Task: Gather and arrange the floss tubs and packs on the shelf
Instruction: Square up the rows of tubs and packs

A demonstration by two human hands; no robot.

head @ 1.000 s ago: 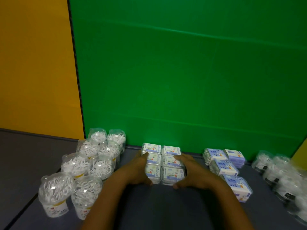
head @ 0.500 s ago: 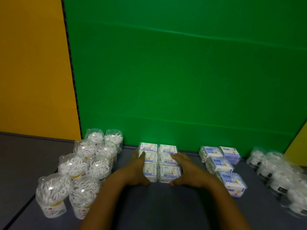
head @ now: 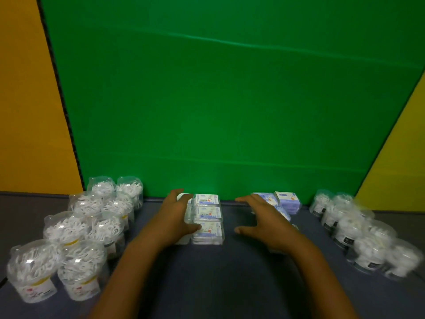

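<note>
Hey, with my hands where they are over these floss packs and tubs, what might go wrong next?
1. The left hand lies over the left column of the middle packs; a careless push may skew the neat block.
2. The right hand hovers open, its wrist hiding part of the right-hand packs; it may knock them.
3. The tubs on the left stand crowded close to the left forearm; a sideways sweep may topple one.

Ahead of you a green backdrop [head: 230, 100] fills most of the far wall, with faint horizontal creases running across it. To its left you have an orange-yellow wall panel [head: 27, 111], and a dark dotted seam marks where the two meet. At the far right a yellow wall section [head: 400, 157] shows past the backdrop's slanted edge. Nearer you lies a dark grey-blue surface [head: 218, 272].
</note>
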